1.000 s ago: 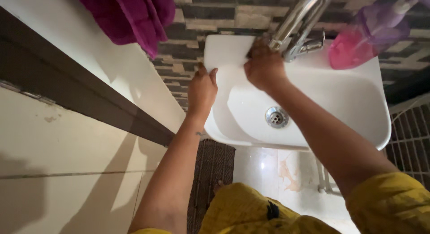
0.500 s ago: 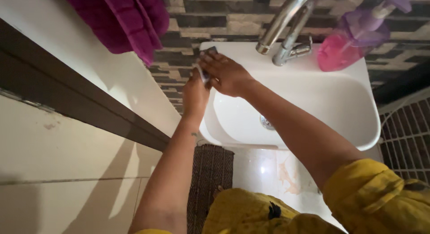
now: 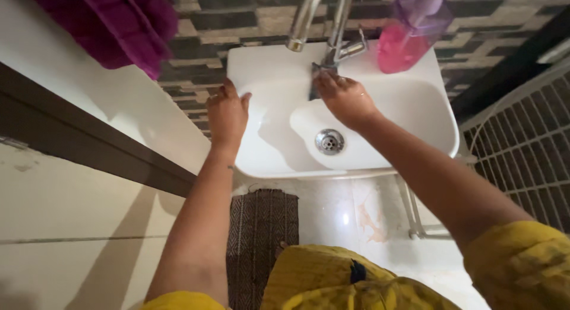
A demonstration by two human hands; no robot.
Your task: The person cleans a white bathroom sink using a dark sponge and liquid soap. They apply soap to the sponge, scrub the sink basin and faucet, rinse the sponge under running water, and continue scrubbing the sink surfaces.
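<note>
As we look down from above, we see a white sink (image 3: 279, 149) in the middle of the frame, fixed to a wall of dark and light tiles along the top. Our right hand (image 3: 344, 99) is just above the middle, over the back part of the bowl. Its fingers (image 3: 325, 83) are bent together and clamped on a small grey cloth (image 3: 314, 78), which they press against the sink right under the base of the shiny metal tap (image 3: 332, 25). The cloth hangs down a little on the bowl wall.

Our left hand (image 3: 227, 115) is left of the middle. It lies flat on the left rim of the sink with its fingers spread apart, holding nothing.

The round metal drain (image 3: 329, 141) sits at the bottom of the bowl, just below our right hand. A soap bottle (image 3: 409, 34) with pink liquid stands at the back rim, at the upper right, near the tap.

A purple towel (image 3: 119, 25) hangs in the upper left of the frame. A brown woven mat (image 3: 261, 227) lies on the pale floor (image 3: 332, 209) under the sink, low in the middle. A white wire rack (image 3: 522, 144) is at the right edge. Our yellow sleeves (image 3: 522, 268) and yellow clothes fill the bottom of the frame.
</note>
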